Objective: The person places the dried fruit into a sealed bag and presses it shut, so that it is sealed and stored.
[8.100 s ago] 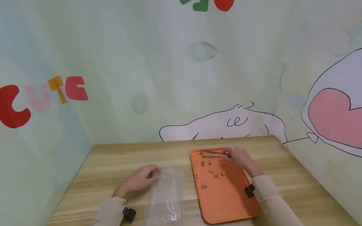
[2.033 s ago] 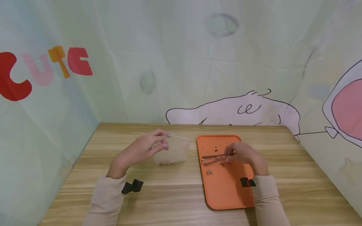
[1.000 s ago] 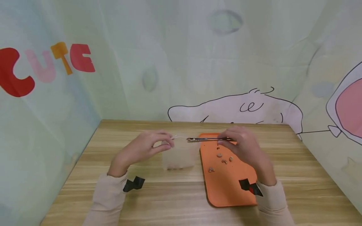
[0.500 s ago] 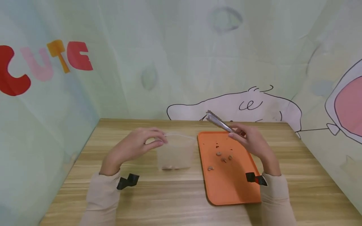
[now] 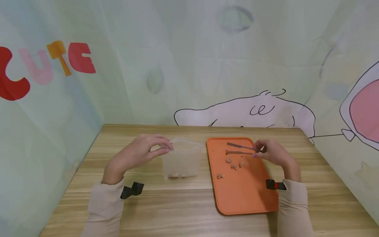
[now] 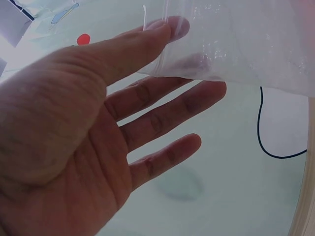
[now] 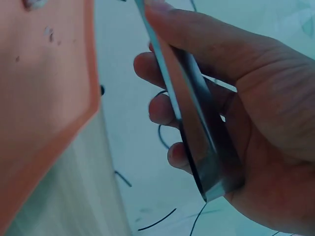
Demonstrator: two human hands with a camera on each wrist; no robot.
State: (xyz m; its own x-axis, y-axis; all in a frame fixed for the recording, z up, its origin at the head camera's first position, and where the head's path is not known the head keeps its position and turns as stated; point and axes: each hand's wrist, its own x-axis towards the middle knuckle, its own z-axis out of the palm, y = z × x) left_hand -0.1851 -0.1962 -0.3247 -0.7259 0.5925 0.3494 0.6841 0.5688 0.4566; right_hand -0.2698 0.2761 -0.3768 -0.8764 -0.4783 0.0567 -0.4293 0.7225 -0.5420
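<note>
My left hand [image 5: 137, 154] pinches the left edge of a clear zip bag [image 5: 183, 161], thumb on one face and forefinger behind the film. The bag's mouth gapes, and a few pale-brown bits lie along its bottom. In the left wrist view the other fingers spread free below the bag [image 6: 246, 44]. My right hand [image 5: 276, 154] holds metal tongs [image 5: 234, 145] over the far part of an orange tray [image 5: 242, 194]. Their arms are spread, with nothing seen between the tips. Several small curled brown pieces [image 5: 234, 167] lie on the tray. In the right wrist view my fingers wrap the tongs' bent end [image 7: 216, 182].
Dark crumbs dot the tray's far half. Bag and tray stand side by side on a wood-grain table [image 5: 165, 210]. A printed cloth wall [image 5: 133, 82] rises behind the table and at both sides.
The tongs carried a piece from the tray to the bag's mouth and let it go. They then swung up and right, and now point down over the tray with arms spread. Fewer pieces lie on the tray.
</note>
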